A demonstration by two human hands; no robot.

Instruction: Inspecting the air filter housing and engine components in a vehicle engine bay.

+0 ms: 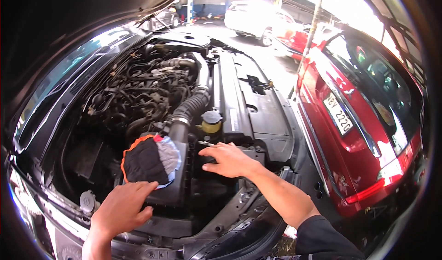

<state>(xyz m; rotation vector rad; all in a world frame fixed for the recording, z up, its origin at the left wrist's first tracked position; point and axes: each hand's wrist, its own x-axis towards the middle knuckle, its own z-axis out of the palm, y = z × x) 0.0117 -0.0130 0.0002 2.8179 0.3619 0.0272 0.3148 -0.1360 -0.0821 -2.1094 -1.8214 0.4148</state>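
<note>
Both my hands are over a car's open engine bay. My left hand (pixel 123 210) is low on the left, thumb apart from the fingers, fingertips at the near edge of a round cloth rag (pixel 145 161). The rag is black and grey with an orange border and lies on the black air filter box (pixel 177 186). To the right, my right hand (pixel 230 160) reaches in with thumb and fingers apart and nothing visible between them. Just beyond its fingers is a small silvery metal piece (pixel 206 143), too small to name. Behind that stands a yellowish reservoir (pixel 212 122) with a grey cap.
A ribbed intake hose (pixel 191 105) runs from the box toward the engine (pixel 142 87). The raised hood (pixel 92 6) hangs overhead. A white-capped filler neck (pixel 87 200) sits at the left edge. A red car (pixel 343 168) is parked close on the right; a white vehicle (pixel 251 23) stands farther back.
</note>
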